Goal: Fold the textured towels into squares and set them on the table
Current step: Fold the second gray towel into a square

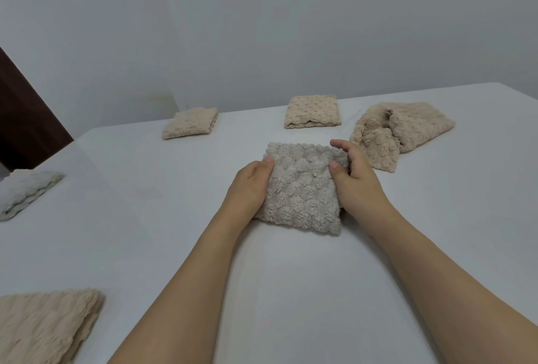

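Two hands flank the grey towel [302, 189], already a square, lying mid-table [174, 218]. Left hand [250, 186] pinches its left edge, right hand [349, 171] clamps the far-right corner, likely squaring it up. Crumpled beige towel [401, 131] waits just right, unfolded.

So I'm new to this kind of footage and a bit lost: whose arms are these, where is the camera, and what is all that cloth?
There is one picture, from a camera worn on the person's head, looking down at their own bare arms. The left hand and right hand grip the sides of a greyish folded towel on the white table. Around it lie finished squares: two beige ones at the back, a pale one at the left, and a beige one nearest the camera. A crumpled beige towel at the right is not yet folded.
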Tool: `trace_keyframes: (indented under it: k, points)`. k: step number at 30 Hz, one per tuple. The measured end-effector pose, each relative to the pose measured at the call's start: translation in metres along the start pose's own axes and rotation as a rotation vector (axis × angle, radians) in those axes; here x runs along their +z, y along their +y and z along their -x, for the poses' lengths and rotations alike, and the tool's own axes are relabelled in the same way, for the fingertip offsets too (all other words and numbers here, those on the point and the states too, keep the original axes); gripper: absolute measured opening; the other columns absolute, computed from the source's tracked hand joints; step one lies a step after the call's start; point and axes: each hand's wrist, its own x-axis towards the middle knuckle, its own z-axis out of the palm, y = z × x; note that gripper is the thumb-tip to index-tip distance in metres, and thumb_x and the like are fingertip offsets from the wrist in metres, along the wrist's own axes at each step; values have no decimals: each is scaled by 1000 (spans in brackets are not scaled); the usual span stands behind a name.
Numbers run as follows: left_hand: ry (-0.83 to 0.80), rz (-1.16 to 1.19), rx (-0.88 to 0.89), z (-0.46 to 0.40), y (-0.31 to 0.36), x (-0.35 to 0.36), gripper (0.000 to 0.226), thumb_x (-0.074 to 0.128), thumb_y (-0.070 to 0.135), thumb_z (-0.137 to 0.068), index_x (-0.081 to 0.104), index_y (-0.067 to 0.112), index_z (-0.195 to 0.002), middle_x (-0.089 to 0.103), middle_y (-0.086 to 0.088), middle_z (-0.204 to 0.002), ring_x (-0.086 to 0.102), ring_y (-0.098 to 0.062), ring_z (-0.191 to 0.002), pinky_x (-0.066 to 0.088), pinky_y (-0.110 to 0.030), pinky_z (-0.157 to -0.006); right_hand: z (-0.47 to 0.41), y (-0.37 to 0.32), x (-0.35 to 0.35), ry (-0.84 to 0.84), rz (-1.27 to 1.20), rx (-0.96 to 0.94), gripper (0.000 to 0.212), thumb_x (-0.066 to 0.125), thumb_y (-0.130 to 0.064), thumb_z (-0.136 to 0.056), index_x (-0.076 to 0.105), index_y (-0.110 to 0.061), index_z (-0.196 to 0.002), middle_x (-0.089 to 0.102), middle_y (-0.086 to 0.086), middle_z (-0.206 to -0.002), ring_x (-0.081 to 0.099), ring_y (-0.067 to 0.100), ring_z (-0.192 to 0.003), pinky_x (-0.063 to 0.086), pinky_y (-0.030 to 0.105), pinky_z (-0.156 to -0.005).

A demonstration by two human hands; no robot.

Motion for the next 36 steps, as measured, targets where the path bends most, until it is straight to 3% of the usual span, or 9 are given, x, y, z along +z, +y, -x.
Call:
trace_keyframes:
  k: [3,7,12,15,18,23,27,32,36]
  points:
    - [29,-24,56,-1,-2,1,34,50,44,-99,50,19,-76,55,4,-72,51,-16,-70,42,-36,-71,-1,1,0,46,21,-10,27,49,-22,-98,51,-41,-117,62,2,-100,61,22,-92,51,47,-89]
    - [70,-143,101,-1,-4,5,24,43,45,-100,52,25,-91,63,7,-83,60,-19,-81,48,-40,-81,-1,1,0,65,61,-21,24,52,-23,-97,51,-37,-117,60,-5,-85,57,14,-76,49,34,-76]
    - [110,-260,132,3,-3,7,25,37,44,-103,49,22,-101,61,6,-88,60,-23,-89,46,-39,-82,2,-4,0,65,73,16,37,53,-30,-96,45,-36,-132,62,-4,-104,59,10,-92,49,32,-85]
    - [128,-250,124,3,-1,6,27,37,41,-104,49,17,-103,61,3,-91,58,-24,-91,45,-38,-81,6,-7,-1,-41,103,42,55,53,-34,-96,28,-39,-145,56,-12,-108,55,4,-95,41,25,-85]
    - [143,-231,124,4,1,6,27,37,38,-104,48,14,-102,60,4,-88,57,-23,-89,44,-38,-80,8,-7,0,-125,178,16,69,53,-36,-95,10,-44,-149,45,-15,-128,49,10,-113,37,30,-100]
    - [151,-231,115,6,3,6,27,37,38,-104,48,14,-103,58,6,-88,56,-22,-89,43,-37,-78,9,-7,1,-125,242,-12,71,48,-26,-99,2,-48,-148,59,12,-124,60,24,-103,44,33,-91]
    - [148,-237,108,7,4,6,26,36,38,-104,47,15,-103,59,6,-90,56,-22,-90,41,-35,-75,9,-10,0,-134,250,-43,69,46,-24,-100,2,-48,-148,51,-9,-122,58,13,-98,44,33,-92]
    - [156,-223,95,9,5,6,26,34,40,-105,45,17,-99,57,10,-85,54,-19,-85,37,-34,-70,12,-12,0,-93,259,-52,67,43,-24,-101,3,-46,-150,55,10,-129,60,28,-107,45,34,-88]
    - [156,-240,88,8,6,7,27,33,41,-105,44,17,-98,57,8,-85,55,-22,-87,37,-34,-71,10,-12,1,-76,287,-85,68,44,-23,-101,2,-46,-149,47,-5,-131,59,8,-86,40,27,-79]
